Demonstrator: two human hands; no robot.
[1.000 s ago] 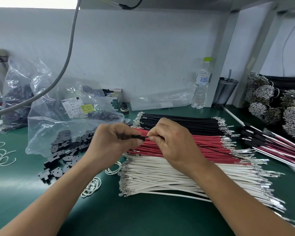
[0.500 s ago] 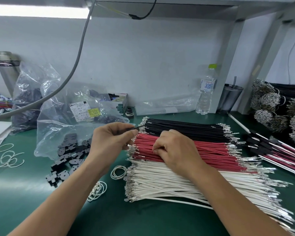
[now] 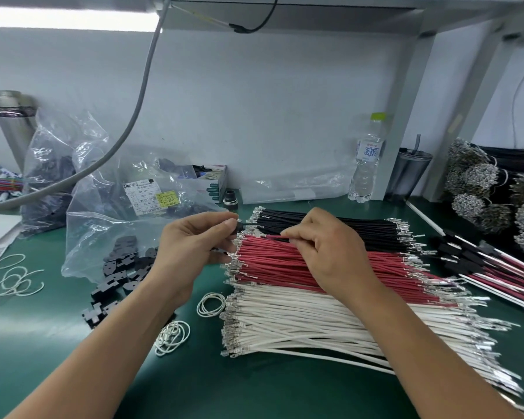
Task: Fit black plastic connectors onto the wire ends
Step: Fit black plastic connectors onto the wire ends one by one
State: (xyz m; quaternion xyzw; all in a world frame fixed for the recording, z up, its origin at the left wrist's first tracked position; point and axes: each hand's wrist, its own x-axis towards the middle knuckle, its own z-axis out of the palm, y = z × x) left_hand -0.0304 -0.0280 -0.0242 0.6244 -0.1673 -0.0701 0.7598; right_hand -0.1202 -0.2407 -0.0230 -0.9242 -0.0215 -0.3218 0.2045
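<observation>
The left hand (image 3: 194, 249) is raised just off the worktop (image 3: 194, 382), thumb and forefinger pinched on a small black connector (image 3: 236, 227) with a black wire (image 3: 250, 225) running out of it toward the stacks. It holds the piece level and facing right, which looks meant to keep the open sockets turned toward the supply. The right hand (image 3: 324, 252) is down on the red wires (image 3: 285, 264), fingertips pinched on the end of a single red lead near the top of that bundle — picking one strand free, I'd judge, to go in beside the black one.

The stock is laid out to suit this: black wires (image 3: 345, 228) at the back, red in the middle, white wires (image 3: 300, 322) nearest, all with their metal terminals pointing left toward the holding hand. Loose black connectors (image 3: 118, 267) spill from a clear bag (image 3: 109, 225) just left of it, within easy reach. Finished assemblies (image 3: 481, 267), with black housings and mixed leads, lie off to the right. Rubber bands (image 3: 211, 303) sit scattered on the green mat — presumably for bundling.

The thin red lead could easily drag neighbours along as it lifts.
</observation>
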